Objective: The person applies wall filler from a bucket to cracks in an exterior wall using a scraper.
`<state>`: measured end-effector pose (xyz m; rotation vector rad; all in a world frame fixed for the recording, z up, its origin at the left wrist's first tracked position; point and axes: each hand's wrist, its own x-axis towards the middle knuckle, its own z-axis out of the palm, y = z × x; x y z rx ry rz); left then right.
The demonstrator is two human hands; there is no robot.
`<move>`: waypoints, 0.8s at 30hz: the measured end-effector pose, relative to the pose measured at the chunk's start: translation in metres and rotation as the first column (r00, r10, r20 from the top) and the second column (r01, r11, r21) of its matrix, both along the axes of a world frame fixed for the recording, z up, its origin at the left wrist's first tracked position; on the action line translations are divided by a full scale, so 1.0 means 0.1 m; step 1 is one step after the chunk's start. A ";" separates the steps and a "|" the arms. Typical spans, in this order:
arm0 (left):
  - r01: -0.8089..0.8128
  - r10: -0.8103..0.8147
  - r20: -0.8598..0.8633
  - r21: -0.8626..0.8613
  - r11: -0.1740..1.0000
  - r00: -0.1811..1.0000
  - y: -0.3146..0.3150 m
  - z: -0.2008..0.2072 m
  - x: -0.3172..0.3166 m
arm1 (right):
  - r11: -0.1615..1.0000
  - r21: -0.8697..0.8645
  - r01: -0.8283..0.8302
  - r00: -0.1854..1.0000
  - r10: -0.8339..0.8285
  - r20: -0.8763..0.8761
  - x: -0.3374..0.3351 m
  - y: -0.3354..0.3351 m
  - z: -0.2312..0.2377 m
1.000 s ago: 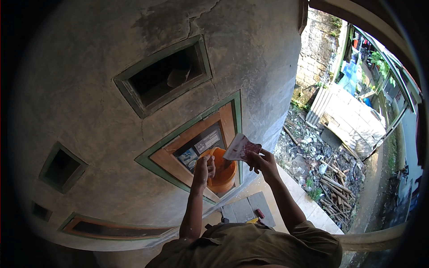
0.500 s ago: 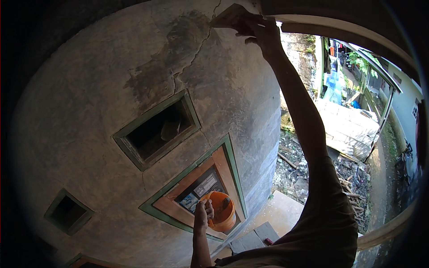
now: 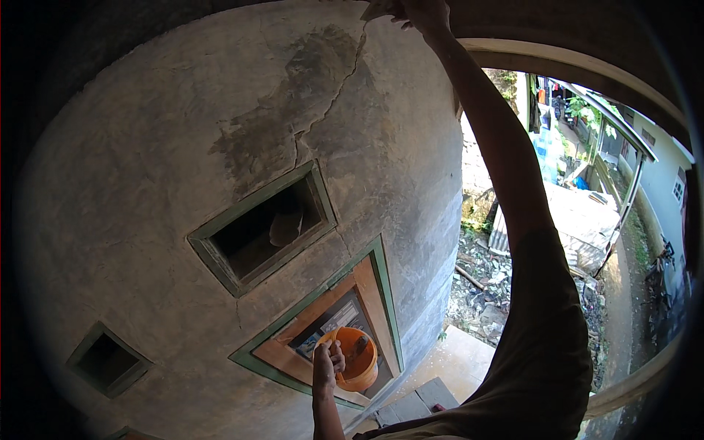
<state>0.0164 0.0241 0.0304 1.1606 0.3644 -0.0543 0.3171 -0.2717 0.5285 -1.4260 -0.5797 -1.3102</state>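
Note:
My left hand (image 3: 328, 364) is closed on the rim or handle of an orange bucket (image 3: 359, 377), held in front of the lower window. Inside the bucket lies a greyish lump or tool (image 3: 358, 345), too small to make out. High up, at the top edge of the picture, my right hand (image 3: 424, 13) grips a thin flat plate, like a scraper (image 3: 377, 9), whose edge is at the upper end of a wall crack (image 3: 339, 89). Part of that hand is cut off by the picture's edge. Dark, damp-looking patches (image 3: 253, 143) lie beside the crack on the grey plaster wall (image 3: 139, 169).
Below the crack is a green-framed vent opening (image 3: 213, 267) with a pale piece (image 3: 286, 228) inside. A smaller vent (image 3: 86, 346) sits lower left; a green-framed window (image 3: 389, 293) is by the bucket. Rubble (image 3: 480, 293) covers ground at right, under a roof beam (image 3: 543, 51).
My right hand and the flat plate now appear higher, partly out of the picture. The wall has shifted slightly down in view. My left hand still holds the bucket, slightly further left.

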 end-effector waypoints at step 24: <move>-0.060 0.063 -0.064 0.051 0.997 0.996 0.13 -0.26 -0.05 | 0.662 -0.275 0.697 0.655 -0.432 0.620 0.87 0.09 -0.92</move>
